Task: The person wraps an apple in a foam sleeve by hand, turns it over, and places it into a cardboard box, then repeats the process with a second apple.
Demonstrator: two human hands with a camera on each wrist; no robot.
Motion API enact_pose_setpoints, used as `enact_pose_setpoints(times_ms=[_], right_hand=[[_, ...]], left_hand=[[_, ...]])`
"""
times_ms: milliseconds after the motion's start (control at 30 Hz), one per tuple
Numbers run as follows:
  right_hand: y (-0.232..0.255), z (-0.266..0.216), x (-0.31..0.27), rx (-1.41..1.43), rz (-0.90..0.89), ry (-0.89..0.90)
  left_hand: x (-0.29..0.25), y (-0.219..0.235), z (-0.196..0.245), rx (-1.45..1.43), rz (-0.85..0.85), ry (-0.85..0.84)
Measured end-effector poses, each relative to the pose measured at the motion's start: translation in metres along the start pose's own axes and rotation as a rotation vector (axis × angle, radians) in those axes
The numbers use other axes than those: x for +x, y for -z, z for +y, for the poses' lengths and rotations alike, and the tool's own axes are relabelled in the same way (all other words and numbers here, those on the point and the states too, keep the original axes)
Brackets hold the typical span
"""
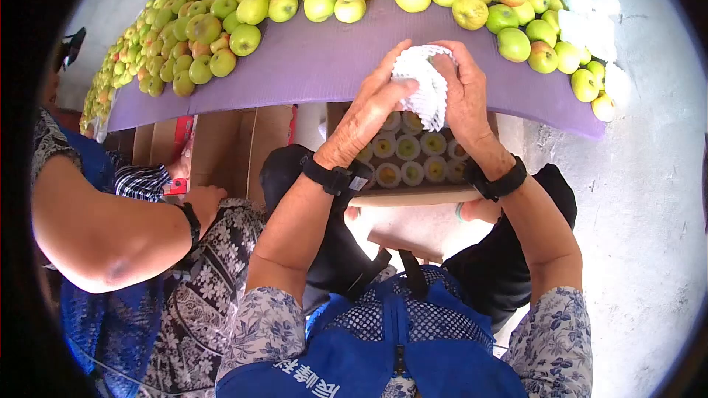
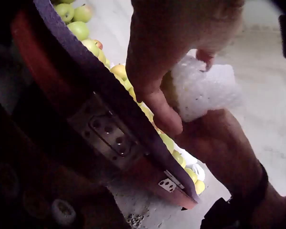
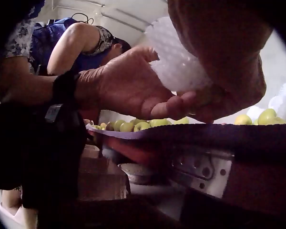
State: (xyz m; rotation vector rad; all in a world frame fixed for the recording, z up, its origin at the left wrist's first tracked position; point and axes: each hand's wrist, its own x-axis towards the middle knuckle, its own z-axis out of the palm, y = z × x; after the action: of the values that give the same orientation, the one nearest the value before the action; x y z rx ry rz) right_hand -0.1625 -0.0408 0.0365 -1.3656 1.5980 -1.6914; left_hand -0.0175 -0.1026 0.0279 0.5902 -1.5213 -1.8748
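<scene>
Between both hands, above the table's near edge, is an apple (image 2: 168, 90) partly covered by a white foam net sleeve (image 1: 428, 96). My left hand (image 1: 369, 107) holds it from the left, its thumb lying across the foam. From the other side, my right hand (image 1: 466, 96) grips the sleeve with curled fingers. The left wrist view shows a yellowish strip of the fruit next to the left fingers. In the right wrist view the foam (image 3: 178, 59) bulges between the two palms, and the rest of the apple is hidden.
Many green and reddish apples (image 1: 319, 6) lie on the purple-covered table (image 1: 310, 66). More white foam sleeves (image 1: 588, 29) are piled at the right. Below the hands stands a cardboard box (image 1: 413, 197) with rows of sleeved apples. Another person (image 1: 110, 228) sits close on the left beside open cartons (image 1: 221, 144).
</scene>
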Motion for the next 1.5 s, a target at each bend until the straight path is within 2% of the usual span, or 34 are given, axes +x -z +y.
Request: enact_pose_setpoints(times_ms=[33,100,267,333,600,733,800,900,1000,1167,1267,1333,1367,1500], right_hand=[[0.000,0.000,0.000,-0.002,0.012,-0.016],[0.000,-0.001,-0.001,0.032,0.017,-0.030],[-0.001,0.005,-0.002,0.097,0.043,-0.057],[-0.002,0.007,-0.001,0.284,0.048,-0.105],[-0.005,0.017,0.001,0.405,0.050,-0.218],[-0.009,0.020,0.005,0.431,0.105,-0.262],[-0.010,0.021,0.006,0.441,0.118,-0.267],[-0.011,0.021,0.008,0.468,0.123,-0.277],[-0.010,0.017,0.009,0.487,0.105,-0.279],[-0.011,0.018,0.011,0.600,0.102,-0.308],[-0.012,0.021,0.011,0.549,0.106,-0.290],[-0.012,0.026,0.012,0.370,0.113,-0.189],[-0.012,0.027,0.011,0.371,0.108,-0.192],[-0.012,0.018,0.013,0.578,0.118,-0.298]], left_hand=[[0.000,-0.001,0.001,0.001,-0.003,-0.002],[-0.001,-0.004,0.006,-0.134,0.044,0.103],[0.000,-0.008,0.007,-0.049,0.149,0.101],[-0.001,-0.009,0.009,-0.001,0.161,0.098],[0.002,-0.014,-0.002,-0.232,0.236,0.044],[0.002,-0.013,-0.003,-0.226,0.250,0.064],[0.003,-0.015,-0.006,-0.320,0.298,0.045],[0.000,-0.019,0.001,-0.269,0.323,0.053],[0.003,-0.016,-0.003,-0.352,0.291,0.039],[0.000,-0.013,-0.002,-0.311,0.250,0.030],[-0.001,-0.013,0.001,-0.242,0.284,0.032],[-0.002,-0.012,0.002,-0.184,0.314,0.031],[-0.002,-0.011,0.003,-0.202,0.319,0.035],[-0.001,-0.013,0.003,-0.228,0.302,0.026]])
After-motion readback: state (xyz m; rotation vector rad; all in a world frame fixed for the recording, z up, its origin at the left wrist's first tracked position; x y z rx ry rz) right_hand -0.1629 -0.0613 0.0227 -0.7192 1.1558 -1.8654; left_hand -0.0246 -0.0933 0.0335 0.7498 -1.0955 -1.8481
